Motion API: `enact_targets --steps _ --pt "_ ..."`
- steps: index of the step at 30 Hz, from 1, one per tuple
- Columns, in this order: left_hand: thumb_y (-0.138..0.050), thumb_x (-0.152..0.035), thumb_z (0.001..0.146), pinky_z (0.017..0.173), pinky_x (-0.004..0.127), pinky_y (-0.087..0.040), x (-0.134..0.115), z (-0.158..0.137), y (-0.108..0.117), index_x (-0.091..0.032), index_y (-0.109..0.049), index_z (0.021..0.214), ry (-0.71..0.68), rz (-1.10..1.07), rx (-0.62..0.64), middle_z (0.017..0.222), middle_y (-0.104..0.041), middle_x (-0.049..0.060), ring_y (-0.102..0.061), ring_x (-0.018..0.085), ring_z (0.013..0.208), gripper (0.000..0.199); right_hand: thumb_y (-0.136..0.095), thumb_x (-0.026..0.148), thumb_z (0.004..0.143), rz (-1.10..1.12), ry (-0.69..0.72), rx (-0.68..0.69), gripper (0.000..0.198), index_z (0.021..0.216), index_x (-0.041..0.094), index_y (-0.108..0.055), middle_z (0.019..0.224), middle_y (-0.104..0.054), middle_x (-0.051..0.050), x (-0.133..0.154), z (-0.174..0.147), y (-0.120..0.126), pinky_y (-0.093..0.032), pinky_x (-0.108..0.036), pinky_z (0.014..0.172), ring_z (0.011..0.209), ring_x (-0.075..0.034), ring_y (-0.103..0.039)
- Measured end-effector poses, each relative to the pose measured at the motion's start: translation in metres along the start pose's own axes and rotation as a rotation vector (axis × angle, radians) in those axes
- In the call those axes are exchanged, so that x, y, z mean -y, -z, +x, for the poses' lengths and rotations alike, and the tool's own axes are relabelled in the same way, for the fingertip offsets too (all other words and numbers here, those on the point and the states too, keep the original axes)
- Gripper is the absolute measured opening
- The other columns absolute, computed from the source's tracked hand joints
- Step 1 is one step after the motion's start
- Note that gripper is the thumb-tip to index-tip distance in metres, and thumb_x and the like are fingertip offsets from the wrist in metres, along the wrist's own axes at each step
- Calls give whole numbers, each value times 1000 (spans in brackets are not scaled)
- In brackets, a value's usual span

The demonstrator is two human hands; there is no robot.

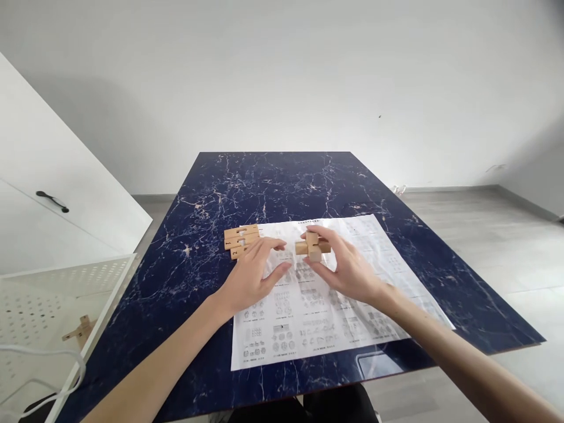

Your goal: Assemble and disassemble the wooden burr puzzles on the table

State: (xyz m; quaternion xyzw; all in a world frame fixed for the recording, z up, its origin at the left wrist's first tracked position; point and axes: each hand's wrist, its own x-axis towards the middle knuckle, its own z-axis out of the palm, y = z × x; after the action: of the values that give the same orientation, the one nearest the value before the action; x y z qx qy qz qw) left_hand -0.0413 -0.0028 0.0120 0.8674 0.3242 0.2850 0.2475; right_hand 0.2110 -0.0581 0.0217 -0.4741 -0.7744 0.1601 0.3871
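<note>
Wooden cross: It is just right of the centre of the frame, over the upper part of the printed sheet. The wooden cross (314,247) is made from crossed bars; whether it rests on the paper or is a little lifted, one cannot tell.
Right hand: The right hand (348,268) is curved around the cross, thumb below and fingers above, with a light grip near the tips. If this pinch loosens or presses unevenly, the cross could turn or a bar could slide out.
Left hand: The left hand (249,275) has thumb and fingers apart and holds nothing; its fingertips are near the cross, not touching it. Thus one hand alone steadies the bars.
Numbered pieces: Three slotted wooden pieces (240,239) lie left of centre, overlapping the sheet's edge. The left hand covers part of them; contact cannot be judged. A careless sweep of this hand could push them out of their order.
Printed sheet: The printed sheet (379,247) lies loose and slightly wrinkled under both hands. A dragging forearm could shift it, and the pieces with it.
Table: The dark table (264,182) looks glossy, so a dropped bar may slide.
</note>
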Motion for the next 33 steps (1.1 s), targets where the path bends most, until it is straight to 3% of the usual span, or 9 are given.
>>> enact_targets --steps 3,6,9,16,21,27,33 --pt "-53 -51 110 98 47 -56 0 -2 -2 -25 -53 137 23 -58 44 130 -70 10 -69 30 117 37 -62 27 107 -31 173 48 54 156 29 -38 141 -67 -18 0 10 -17 -64 -57 98 123 -36 -72" --pt "-44 -48 113 83 41 -55 1 -1 -1 -23 -58 121 61 -105 66 111 -74 8 -71 26 97 29 -59 23 108 -12 244 83 55 157 30 -36 140 -66 -17 -4 16 -28 -65 -57 98 128 -36 -69" --pt "-42 -45 113 72 36 -50 1 1 0 -24 -58 107 90 -118 59 91 -71 3 -66 22 79 28 -59 25 109 52 206 114 56 159 31 -35 144 -65 -16 -9 16 -33 -65 -58 100 129 -35 -69" --pt "-51 -44 111 74 35 -53 5 2 -2 -24 -60 110 104 -131 -9 90 -73 1 -68 21 78 21 -76 45 101 180 47 181 77 162 35 -30 156 -56 -16 -20 12 -27 -60 -63 108 138 -39 -62" --pt "-52 -42 112 76 33 -54 6 4 0 -24 -62 110 129 -241 -25 93 -75 1 -73 22 87 20 -74 49 101 166 63 126 65 153 31 -38 142 -63 -17 -22 12 -26 -66 -56 94 121 -37 -69" --pt "-54 -40 111 82 35 -55 4 7 1 -24 -66 113 175 -323 -51 101 -76 3 -73 22 92 20 -59 31 109 91 114 17 38 143 30 -41 127 -63 -15 -16 9 -27 -66 -50 80 111 -33 -69" --pt "-54 -42 112 86 37 -56 3 8 2 -24 -65 117 191 -392 22 105 -76 4 -72 22 95 21 -50 25 113 35 124 -11 23 135 29 -45 95 -73 -5 -14 7 -26 -60 -37 62 71 -22 -70"
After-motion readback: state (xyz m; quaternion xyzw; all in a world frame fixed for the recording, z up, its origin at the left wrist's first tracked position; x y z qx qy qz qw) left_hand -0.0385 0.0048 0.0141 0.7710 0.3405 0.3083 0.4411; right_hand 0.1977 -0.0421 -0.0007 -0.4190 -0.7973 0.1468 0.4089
